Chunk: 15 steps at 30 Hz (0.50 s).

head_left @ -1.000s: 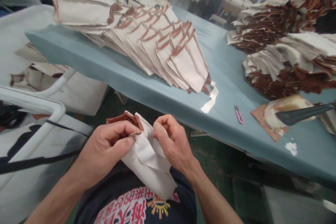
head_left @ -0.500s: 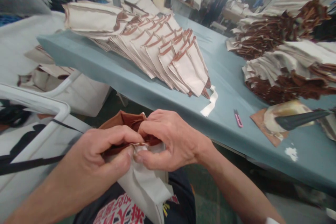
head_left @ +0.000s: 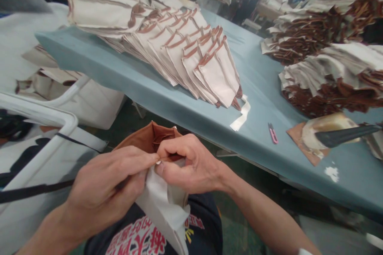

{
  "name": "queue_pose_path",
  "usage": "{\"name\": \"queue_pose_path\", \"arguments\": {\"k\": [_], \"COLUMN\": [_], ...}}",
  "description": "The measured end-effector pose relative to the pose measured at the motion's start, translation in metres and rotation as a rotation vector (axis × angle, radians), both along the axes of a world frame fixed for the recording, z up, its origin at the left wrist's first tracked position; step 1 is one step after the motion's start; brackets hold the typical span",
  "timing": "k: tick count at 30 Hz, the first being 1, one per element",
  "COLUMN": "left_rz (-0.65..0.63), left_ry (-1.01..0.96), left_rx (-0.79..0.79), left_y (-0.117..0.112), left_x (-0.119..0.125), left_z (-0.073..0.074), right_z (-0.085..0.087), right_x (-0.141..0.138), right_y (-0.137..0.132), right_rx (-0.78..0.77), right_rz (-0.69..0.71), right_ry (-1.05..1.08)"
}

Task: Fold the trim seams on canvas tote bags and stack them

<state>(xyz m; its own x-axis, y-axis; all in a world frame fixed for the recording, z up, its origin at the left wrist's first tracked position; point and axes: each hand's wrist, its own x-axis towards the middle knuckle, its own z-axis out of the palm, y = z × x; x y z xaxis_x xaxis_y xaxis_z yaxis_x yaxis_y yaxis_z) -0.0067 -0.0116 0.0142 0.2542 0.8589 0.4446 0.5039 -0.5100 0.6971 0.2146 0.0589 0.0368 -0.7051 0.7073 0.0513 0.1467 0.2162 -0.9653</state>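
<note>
A fabric bag piece (head_left: 163, 199), cream outside with a brown lining, is held over my lap in front of the table. My left hand (head_left: 112, 183) pinches its upper edge, thumb below and fingers on top. Close beside it, almost touching, my right hand (head_left: 188, 163) grips the same edge between thumb and bent forefinger. Behind my knuckles the brown lining stands up in an open, angular mouth. The cream cloth hangs down below my fingers. The part of the edge between my fingertips is mostly hidden.
On the blue-green table (head_left: 257, 87) lies a fanned row of cream pieces with brown edging (head_left: 215, 75). Pink thread snips (head_left: 272, 133), a white strip (head_left: 241, 115) and a glue pot with a black-handled brush (head_left: 323, 135) lie nearer. Brown-and-cream stacks (head_left: 332, 83) stand right; white bins (head_left: 60, 111) stand left.
My left fingers have straightened and laid over the edge, and the left hand has shifted slightly down and left. The brown lining stands a little higher. The view has tilted slightly.
</note>
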Motion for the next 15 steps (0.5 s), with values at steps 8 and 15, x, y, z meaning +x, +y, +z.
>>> {"name": "queue_pose_path", "arguments": {"k": [8, 15], "left_rz": [-0.192, -0.149], "left_ry": [0.121, 0.057], "left_rx": [0.290, 0.306], "left_y": [0.014, 0.018], "left_x": [-0.012, -0.018], "left_z": [-0.043, -0.055], "right_z": [-0.025, -0.032], "right_x": [-0.004, -0.006], "right_y": [-0.016, -0.013], "right_rx": [-0.564, -0.616], "right_rz": [-0.017, 0.046], "right_ry": [0.234, 0.319]}}
